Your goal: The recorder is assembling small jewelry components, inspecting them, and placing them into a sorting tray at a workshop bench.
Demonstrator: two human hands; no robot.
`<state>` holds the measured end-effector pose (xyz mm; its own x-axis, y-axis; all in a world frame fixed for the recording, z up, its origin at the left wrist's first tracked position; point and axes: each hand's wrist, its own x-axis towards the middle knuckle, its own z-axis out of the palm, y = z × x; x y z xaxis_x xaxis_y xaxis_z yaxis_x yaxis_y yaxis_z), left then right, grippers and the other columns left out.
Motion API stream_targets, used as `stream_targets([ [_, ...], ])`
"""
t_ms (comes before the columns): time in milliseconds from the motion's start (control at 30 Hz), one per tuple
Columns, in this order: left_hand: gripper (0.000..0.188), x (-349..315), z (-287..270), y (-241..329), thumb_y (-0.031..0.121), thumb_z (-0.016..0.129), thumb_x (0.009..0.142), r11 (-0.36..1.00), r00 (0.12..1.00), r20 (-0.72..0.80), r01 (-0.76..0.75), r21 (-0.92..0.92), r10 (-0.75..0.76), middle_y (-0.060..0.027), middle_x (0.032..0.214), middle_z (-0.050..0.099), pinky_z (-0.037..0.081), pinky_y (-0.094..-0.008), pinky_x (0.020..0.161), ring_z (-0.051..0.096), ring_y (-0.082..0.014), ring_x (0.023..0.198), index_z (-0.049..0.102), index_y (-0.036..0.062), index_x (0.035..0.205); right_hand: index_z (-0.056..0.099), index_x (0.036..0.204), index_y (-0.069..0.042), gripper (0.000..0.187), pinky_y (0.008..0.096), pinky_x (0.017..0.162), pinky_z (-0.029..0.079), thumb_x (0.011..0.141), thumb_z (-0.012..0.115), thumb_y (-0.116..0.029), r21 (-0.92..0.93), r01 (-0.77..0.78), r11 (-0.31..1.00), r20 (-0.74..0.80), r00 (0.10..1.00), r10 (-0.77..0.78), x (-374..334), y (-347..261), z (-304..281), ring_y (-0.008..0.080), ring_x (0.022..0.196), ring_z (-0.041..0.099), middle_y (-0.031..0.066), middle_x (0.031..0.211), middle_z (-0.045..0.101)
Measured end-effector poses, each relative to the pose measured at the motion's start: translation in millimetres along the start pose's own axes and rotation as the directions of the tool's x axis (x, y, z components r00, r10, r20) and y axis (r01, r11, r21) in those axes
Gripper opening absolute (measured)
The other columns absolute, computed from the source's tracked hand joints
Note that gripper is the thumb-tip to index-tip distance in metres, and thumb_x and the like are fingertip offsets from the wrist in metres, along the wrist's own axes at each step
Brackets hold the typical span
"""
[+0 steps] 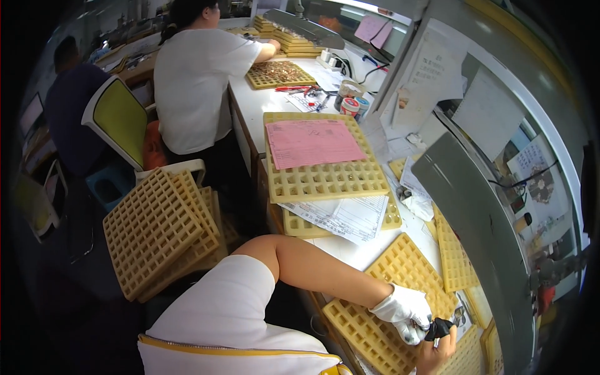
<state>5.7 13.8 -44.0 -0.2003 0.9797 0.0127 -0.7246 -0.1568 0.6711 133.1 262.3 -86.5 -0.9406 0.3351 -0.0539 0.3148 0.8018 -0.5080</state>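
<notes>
My left hand (405,312), in a white glove, is closed with its fingers pinched together; what they hold is too small or hidden to make out. Against those fingertips my right hand (437,355) is closed on a small black object (441,329), whose kind I cannot tell. The two hands meet above yellow trays of square pockets. One yellow tray (369,334) lies beneath and left of the hands, and another tray (400,265) lies just behind them. Small glints show in some of its pockets.
A pink sheet (315,142) lies on a tray stack (325,184) farther back, above printed papers (350,215). More trays (156,231) lean at the left. A long grey lamp (478,237) overhangs the right side. One co-worker (194,87) sits at the bench, another person (78,112) behind.
</notes>
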Motion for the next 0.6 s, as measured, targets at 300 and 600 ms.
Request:
stream_targets([
  [300,0.022,-12,4,20,0.019,0.052,0.093,0.974,0.998,-0.002,0.062,0.217,-0.063,-0.0105,0.089,0.063,0.052,-0.0257,0.072,0.063,-0.0163,0.082,0.056,-0.0029,0.096,0.063,0.088,0.003,0.017,0.0335,0.057,0.046,0.071,0.064,0.006,-0.074,0.700,0.710,-0.399,0.632,-0.664,-10,-123,-17,0.0288,0.066,0.059,0.0148,0.079,0.059],
  [600,0.028,-8,18,35,0.016,0.055,0.091,0.969,0.951,-0.232,0.231,0.089,-0.205,-0.0180,0.103,0.063,0.055,-0.0321,0.080,0.064,-0.0240,0.092,0.054,-0.0066,0.108,0.063,0.100,0.003,0.022,0.0263,0.057,0.042,0.079,0.057,0.005,0.357,0.529,0.770,-0.322,0.843,-0.430,-8,-108,-16,0.0174,0.066,0.053,0.0092,0.081,0.057],
])
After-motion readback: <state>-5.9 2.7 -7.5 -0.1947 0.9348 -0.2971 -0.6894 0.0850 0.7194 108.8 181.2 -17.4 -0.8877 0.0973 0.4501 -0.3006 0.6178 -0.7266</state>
